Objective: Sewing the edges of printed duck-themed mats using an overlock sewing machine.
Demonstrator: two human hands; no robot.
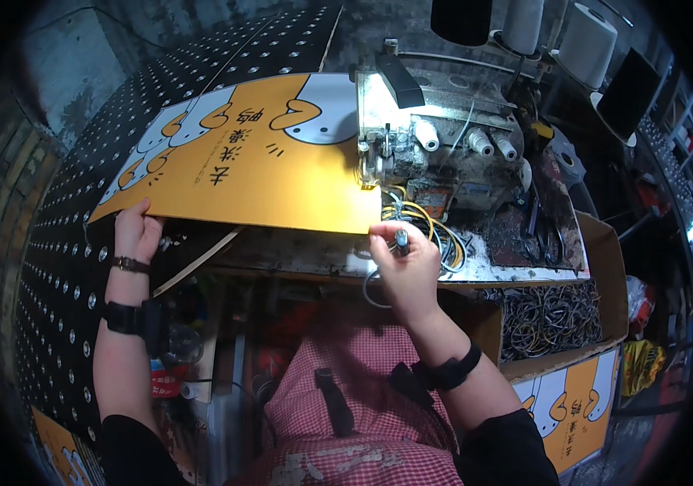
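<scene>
We see a large orange printed sheet [257,154] with white cartoon shapes lying flat on the tabletop [298,251], its right edge at the sewing machine [435,146]. Open room lies leftward over black dotted fabric [63,267]. Our left hand [137,231] pinches the sheet's near-left corner; our right hand [403,263] pinches a small metal cylinder [401,239].

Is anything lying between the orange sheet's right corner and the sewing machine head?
Nothing visible does. The orange sheet lies flat with its right corner already against the sewing machine; the left hand holds its near-left edge, the right hand is just below it.
</scene>
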